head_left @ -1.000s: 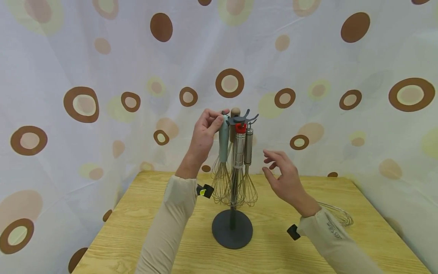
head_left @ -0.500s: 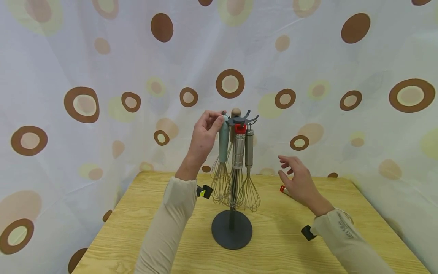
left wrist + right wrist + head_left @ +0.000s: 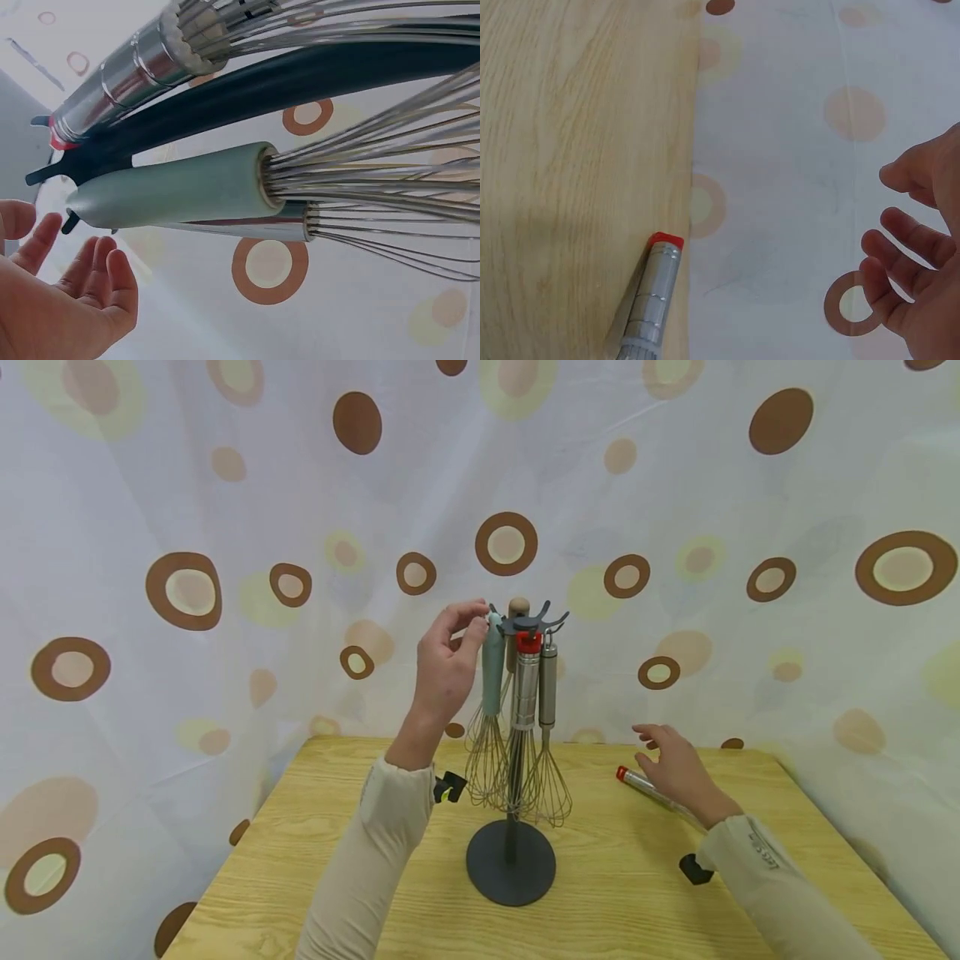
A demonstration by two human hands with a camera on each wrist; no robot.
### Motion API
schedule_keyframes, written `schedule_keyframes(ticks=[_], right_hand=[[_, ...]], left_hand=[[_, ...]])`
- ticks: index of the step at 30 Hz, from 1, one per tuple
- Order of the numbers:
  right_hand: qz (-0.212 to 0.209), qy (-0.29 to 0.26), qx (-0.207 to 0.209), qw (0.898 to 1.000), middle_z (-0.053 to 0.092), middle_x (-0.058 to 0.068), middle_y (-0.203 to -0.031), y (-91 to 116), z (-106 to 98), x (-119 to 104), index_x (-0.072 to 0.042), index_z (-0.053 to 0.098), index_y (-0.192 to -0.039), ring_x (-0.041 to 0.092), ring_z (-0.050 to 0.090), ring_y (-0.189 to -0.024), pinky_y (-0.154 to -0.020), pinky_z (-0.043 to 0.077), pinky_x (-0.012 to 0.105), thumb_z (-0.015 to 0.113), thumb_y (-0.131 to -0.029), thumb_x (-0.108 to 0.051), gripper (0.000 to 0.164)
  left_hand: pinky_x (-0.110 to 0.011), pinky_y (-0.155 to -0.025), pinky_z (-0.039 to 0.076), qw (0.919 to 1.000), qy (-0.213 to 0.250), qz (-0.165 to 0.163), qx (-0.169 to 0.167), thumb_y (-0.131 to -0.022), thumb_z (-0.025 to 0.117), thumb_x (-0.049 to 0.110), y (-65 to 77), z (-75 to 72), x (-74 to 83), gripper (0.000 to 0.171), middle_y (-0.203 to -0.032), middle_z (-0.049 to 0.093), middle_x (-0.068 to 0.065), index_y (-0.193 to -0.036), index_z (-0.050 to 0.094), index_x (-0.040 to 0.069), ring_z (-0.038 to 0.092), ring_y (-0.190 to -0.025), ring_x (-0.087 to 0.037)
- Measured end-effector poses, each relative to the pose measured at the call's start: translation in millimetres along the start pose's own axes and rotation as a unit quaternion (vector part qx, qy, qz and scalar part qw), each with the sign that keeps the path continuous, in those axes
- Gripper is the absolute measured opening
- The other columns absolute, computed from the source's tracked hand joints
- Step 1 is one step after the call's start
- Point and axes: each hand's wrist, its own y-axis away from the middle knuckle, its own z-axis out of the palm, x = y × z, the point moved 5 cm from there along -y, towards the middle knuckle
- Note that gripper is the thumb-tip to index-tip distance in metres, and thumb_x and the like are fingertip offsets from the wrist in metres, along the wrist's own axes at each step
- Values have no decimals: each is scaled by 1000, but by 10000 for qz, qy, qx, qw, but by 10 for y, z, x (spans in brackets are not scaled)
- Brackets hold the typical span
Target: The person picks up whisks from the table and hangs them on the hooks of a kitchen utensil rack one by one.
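Note:
A dark stand (image 3: 512, 862) holds several hanging whisks. One has a pale green handle (image 3: 180, 191) and hangs on the left side. My left hand (image 3: 448, 662) is beside the top of that handle; in the left wrist view its fingers (image 3: 94, 274) are spread and grip nothing. A steel whisk with a red cap (image 3: 528, 643) hangs at the front, and a plain steel whisk (image 3: 548, 685) to its right. My right hand (image 3: 678, 770) hovers with loosely bent fingers over a red-capped whisk (image 3: 654, 289) lying on the table. The forearm hides that whisk's wire end.
A whisk with a wooden handle (image 3: 518, 607) hangs at the back of the stand. The wooden table (image 3: 360, 860) runs back to a white curtain (image 3: 660, 485) printed with brown circles. Bare hooks (image 3: 558, 620) stick out at the stand's upper right.
My right hand has moved right and down from the stand to above the lying whisk. My left fingers have let go of the green whisk's top. The plain steel whisk now hangs lower and straighter.

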Motion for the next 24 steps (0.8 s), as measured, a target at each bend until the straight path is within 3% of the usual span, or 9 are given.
schedule_keyframes(ticks=[5, 11, 24], right_hand=[[180, 157, -519, 9984, 54, 28, -114, 40, 121, 226, 8, 50, -127, 45, 54, -101, -81, 46, 56, 58, -90, -6, 40], [238, 481, -910, 9944, 55, 30, -112, 84, 252, 478, 9, 54, -121, 45, 55, -99, -78, 46, 55, 57, -89, -4, 35], [405, 862, -1230, 9878, 52, 36, -110, 200, 426, 948, 11, 52, -122, 49, 55, -95, -75, 45, 56, 58, -87, -4, 39]], left_hand=[[-34, -88, 46, 9999, -44, 55, -93, -98, 53, 15, 26, 19, 50, 23, -127, 56, -11, -111, 63, 0, 53, -112, -16], [-33, -86, 46, 9991, -416, -50, -99, -93, 63, 17, 38, 62, 57, 17, -128, 56, -6, -101, 66, 3, 50, -116, -13], [-37, -85, 44, 9953, -922, -176, 230, -88, 70, 22, 73, 90, 103, 17, -119, 59, -3, -94, 67, 6, 49, -114, -11]])
